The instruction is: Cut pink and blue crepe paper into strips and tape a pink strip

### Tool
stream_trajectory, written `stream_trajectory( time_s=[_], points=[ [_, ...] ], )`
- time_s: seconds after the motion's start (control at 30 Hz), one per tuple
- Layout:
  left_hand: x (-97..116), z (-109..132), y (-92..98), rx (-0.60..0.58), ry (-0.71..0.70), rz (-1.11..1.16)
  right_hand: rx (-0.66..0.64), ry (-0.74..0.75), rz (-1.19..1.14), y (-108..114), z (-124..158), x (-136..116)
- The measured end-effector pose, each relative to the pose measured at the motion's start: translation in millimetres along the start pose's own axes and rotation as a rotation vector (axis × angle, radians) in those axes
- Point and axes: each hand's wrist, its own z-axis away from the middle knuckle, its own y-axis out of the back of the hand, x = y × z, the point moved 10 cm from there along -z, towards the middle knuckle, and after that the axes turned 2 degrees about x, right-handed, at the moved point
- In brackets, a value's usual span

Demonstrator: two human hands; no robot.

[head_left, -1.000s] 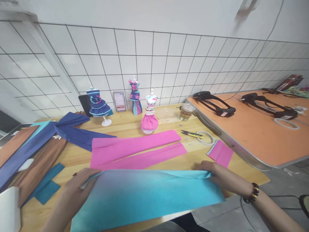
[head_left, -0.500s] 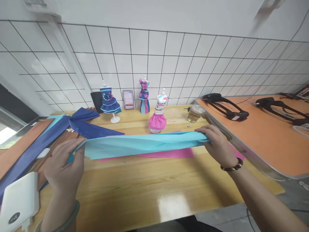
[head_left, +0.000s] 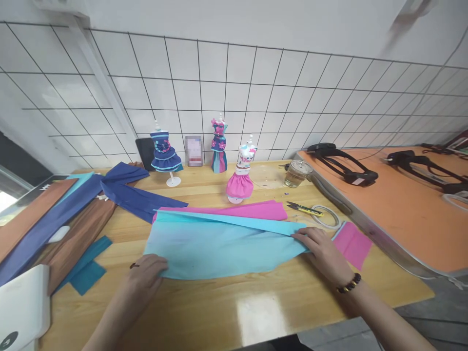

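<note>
While the light blue cloth (head_left: 219, 251) lies on the counter (head_left: 190, 312), overlapping pink fabric (head_left: 234, 210), the left hand (head_left: 148, 270) has its fingers together at the lower left edge and the right hand (head_left: 318, 248) touches the right end; whether either pinches cannot be told. Beyond stands a pink-skirted mannequin (head_left: 240, 185).

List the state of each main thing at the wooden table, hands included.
Light blue cloth, spread out, upper edge folded over
Left hand, touching cloth's lower left
Right hand, touching cloth's right end
Pink cloth, partly covered
Small pink piece, lying creased
Glass, upright, partly filled
Dress forms, upright, dressed
Yellow tool, lying down
White ring, lying flat
</note>
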Motion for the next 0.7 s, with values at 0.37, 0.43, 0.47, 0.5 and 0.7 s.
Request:
stream_trajectory(
  time_s=[0.37, 0.43, 0.47, 0.5, 0.7],
  points=[
    [15.8, 2.5, 2.1, -0.058, -0.025, -0.030, -0.066, 0.009, 0.031, 3.5, 26.9, -17.0],
    [20.7, -0.4, 7.7, -0.023, -0.043, -0.045, -0.060, 0.036, 0.041, 11.1, 34.0, -26.3],
    [21.9, -1.5, 9.8, -0.008, -0.048, -0.051, -0.056, 0.050, 0.034, 15.1, 37.5, -30.6],
    [22.0, -2.1, 11.0, 0.003, -0.048, -0.056, -0.055, 0.064, 0.019, 18.5, 40.8, -34.3],
    [12.1, 2.7, 7.6, -0.015, -0.025, -0.051, -0.069, -0.023, -0.076, 25.1, 55.1, -28.6]
  ],
)
